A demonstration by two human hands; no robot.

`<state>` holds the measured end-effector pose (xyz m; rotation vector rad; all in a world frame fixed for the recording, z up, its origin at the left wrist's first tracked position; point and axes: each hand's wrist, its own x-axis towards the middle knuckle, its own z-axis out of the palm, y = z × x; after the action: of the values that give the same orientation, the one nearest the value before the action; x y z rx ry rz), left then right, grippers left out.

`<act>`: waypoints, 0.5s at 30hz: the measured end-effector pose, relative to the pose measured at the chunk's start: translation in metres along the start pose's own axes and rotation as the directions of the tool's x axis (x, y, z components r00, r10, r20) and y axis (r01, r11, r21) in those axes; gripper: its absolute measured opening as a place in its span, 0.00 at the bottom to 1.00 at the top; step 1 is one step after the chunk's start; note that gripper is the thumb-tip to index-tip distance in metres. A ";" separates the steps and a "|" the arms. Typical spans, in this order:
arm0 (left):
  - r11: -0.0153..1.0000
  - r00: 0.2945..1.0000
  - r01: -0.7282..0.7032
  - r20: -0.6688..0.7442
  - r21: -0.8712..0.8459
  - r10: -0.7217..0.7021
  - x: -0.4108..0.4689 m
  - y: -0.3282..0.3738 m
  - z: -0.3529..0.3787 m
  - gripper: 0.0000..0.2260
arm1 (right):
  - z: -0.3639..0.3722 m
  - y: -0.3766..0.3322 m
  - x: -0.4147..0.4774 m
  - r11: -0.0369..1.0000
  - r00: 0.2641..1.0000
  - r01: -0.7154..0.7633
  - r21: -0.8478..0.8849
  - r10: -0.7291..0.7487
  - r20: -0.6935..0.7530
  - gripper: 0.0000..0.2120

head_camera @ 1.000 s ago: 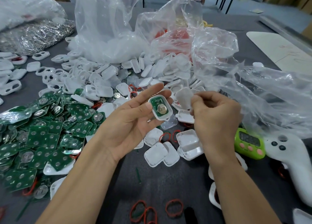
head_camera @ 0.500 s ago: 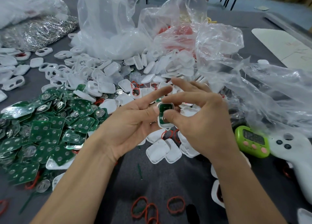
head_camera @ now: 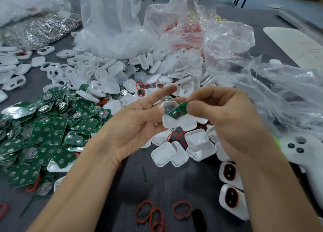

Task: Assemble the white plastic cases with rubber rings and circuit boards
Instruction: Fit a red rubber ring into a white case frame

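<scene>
- Green circuit board (head_camera: 178, 109) sits tilted, one edge up, over a white case half (head_camera: 170, 115), above the middle of the counter (head_camera: 167, 184).
- The left hand (head_camera: 138, 121) is open, palm up. The case half rests on its fingertips, and its thumb touches the case rim.
- The right hand (head_camera: 232, 121) pinches the board between thumb and fingers.
- Just under the hands lie more white case halves (head_camera: 164, 155) and a red rubber ring (head_camera: 173, 136).
- To the left is a big pile of green circuit boards (head_camera: 43, 130) with round silver discs.
- Behind the hands is a heap of white case parts (head_camera: 111, 74), and clear plastic bags (head_camera: 227, 44) sit further back and to the right.
- Near the bottom edge lie three red rubber rings (head_camera: 181, 209) on the dark counter.
- Two cases with red rings inside (head_camera: 229, 196) lie by the right arm.
- A white controller (head_camera: 304, 154) lies at the far right.
</scene>
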<state>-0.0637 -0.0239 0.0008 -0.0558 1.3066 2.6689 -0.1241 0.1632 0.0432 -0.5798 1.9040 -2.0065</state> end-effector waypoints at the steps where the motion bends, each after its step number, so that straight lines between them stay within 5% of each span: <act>1: 1.000 1.000 0.006 0.004 -0.001 -0.006 -0.001 0.000 0.000 0.26 | -0.003 -0.001 0.000 0.997 1.000 -0.023 0.071 0.022 0.016 0.07; 11: 0.992 0.995 0.084 0.060 -0.096 -0.079 -0.007 0.001 0.001 0.18 | 0.000 -0.002 0.001 0.997 0.998 0.041 -0.059 -0.039 0.043 0.13; 15: 0.993 0.995 0.092 0.034 -0.080 -0.089 -0.006 0.001 0.003 0.26 | 0.001 -0.002 0.001 0.988 0.995 0.095 -0.119 -0.089 0.050 0.09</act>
<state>-0.0574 -0.0232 0.0039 -0.0824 1.1568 2.6348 -0.1247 0.1619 0.0454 -0.7510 2.0176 -1.9245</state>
